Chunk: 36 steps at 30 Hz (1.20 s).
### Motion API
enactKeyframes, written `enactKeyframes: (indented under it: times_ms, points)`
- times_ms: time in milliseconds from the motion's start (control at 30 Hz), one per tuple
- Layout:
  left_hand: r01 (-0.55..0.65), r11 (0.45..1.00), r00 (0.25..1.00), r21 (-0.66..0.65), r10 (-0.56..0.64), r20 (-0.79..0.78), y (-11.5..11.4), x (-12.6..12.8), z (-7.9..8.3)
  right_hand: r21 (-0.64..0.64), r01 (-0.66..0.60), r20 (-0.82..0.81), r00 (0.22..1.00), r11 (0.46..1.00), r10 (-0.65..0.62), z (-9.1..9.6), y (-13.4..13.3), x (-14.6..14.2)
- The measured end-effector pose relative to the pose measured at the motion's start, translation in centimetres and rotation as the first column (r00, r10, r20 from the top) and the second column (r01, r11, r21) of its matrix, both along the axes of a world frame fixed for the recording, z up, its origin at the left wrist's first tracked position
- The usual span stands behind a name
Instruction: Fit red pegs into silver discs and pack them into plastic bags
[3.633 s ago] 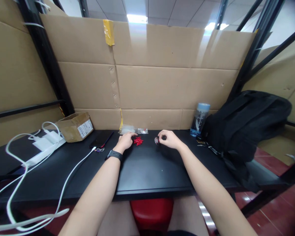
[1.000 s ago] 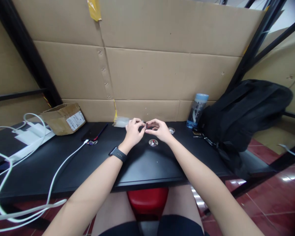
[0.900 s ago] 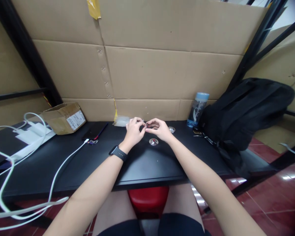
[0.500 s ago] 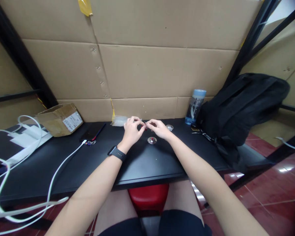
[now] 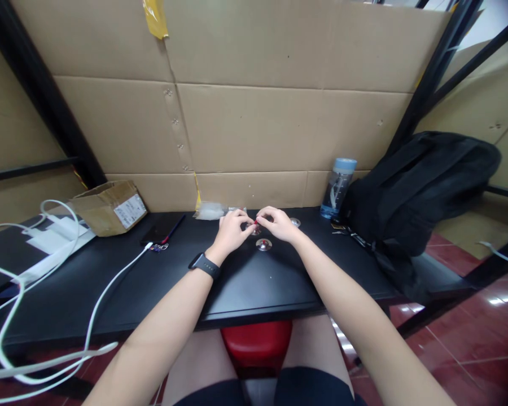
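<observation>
My left hand (image 5: pixel 232 230), with a black watch on its wrist, and my right hand (image 5: pixel 276 224) meet fingertip to fingertip over the far middle of the black table (image 5: pixel 245 282). Both pinch a tiny part with a red bit showing (image 5: pixel 257 228) between them; it is too small to name. A small round shiny piece (image 5: pixel 263 245) lies on the table just under my right hand. Another like it (image 5: pixel 295 222) lies behind my right wrist.
A clear plastic bag (image 5: pixel 211 211) lies against the cardboard wall. To the left are a phone (image 5: pixel 163 229), a keyring (image 5: pixel 159 246), a cardboard box (image 5: pixel 109 206) and white cables (image 5: pixel 46 265). A water bottle (image 5: pixel 337 188) and black backpack (image 5: pixel 415 192) stand right.
Earlier my hands lay apart by a red pile on the table. They came together and rose slightly; over the last second they have sunk closer to the table, still pinched together.
</observation>
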<state>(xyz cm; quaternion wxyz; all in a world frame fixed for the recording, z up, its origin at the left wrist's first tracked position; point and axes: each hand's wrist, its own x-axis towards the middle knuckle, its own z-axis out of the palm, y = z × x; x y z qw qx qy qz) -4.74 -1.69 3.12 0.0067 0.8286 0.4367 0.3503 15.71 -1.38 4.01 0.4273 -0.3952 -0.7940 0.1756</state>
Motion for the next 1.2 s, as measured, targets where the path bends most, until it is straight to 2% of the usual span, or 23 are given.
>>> enactKeyframes:
  times_ms: [100,200,267,333,433,533,600,767,867,1033,1200]
  points:
    - [-0.045,0.999,0.999,-0.024,0.045,-0.022,0.3,-0.6,0.2,-0.157,-0.081,0.168,0.980,0.984,0.108,0.2,-0.2,1.2]
    - [-0.074,0.994,0.997,-0.086,0.072,-0.022,0.5,-0.9,0.3,-0.310,-0.175,0.285,0.920,0.935,0.267,0.0,-0.1,2.1]
    - [-0.082,0.988,0.996,-0.127,0.079,-0.029,0.5,-0.9,0.2,-0.342,-0.197,0.307,0.901,0.919,0.308,-0.3,0.1,2.2]
    - [-0.088,0.983,0.996,-0.160,0.083,-0.038,0.5,-0.9,0.1,-0.320,-0.168,0.301,0.915,0.932,0.268,-0.6,0.3,2.0]
    - [-0.092,0.979,0.995,-0.184,0.085,-0.048,0.5,-0.7,0.0,-0.238,-0.049,0.191,0.977,0.970,0.096,-0.8,0.5,1.6]
    - [-0.071,0.977,0.997,-0.201,0.070,-0.014,0.4,-0.6,0.0,-0.246,0.005,-0.010,1.000,0.969,-0.008,-1.2,0.8,1.3]
    - [-0.050,0.974,0.997,-0.219,0.060,0.039,0.3,-0.5,0.1,-0.277,-0.026,-0.105,0.994,0.960,-0.003,-1.5,1.1,1.1]
    - [0.000,0.969,0.978,-0.248,0.051,0.201,0.2,-0.4,0.0,-0.303,-0.087,-0.171,0.985,0.949,0.036,-1.9,1.1,-0.1]
    - [0.047,0.965,0.961,-0.258,0.027,0.277,0.4,-0.4,-0.3,-0.345,-0.140,-0.274,0.961,0.928,0.043,-1.8,0.6,-0.8]
    - [0.107,0.960,0.949,-0.258,-0.022,0.314,0.9,-0.5,-0.7,-0.439,-0.286,-0.474,0.879,0.852,0.050,-1.3,-0.3,-1.2]
    - [0.097,0.958,0.955,-0.269,-0.014,0.295,0.8,-0.6,-0.6,-0.473,-0.351,-0.522,0.851,0.808,0.065,-1.0,-0.7,-0.9]
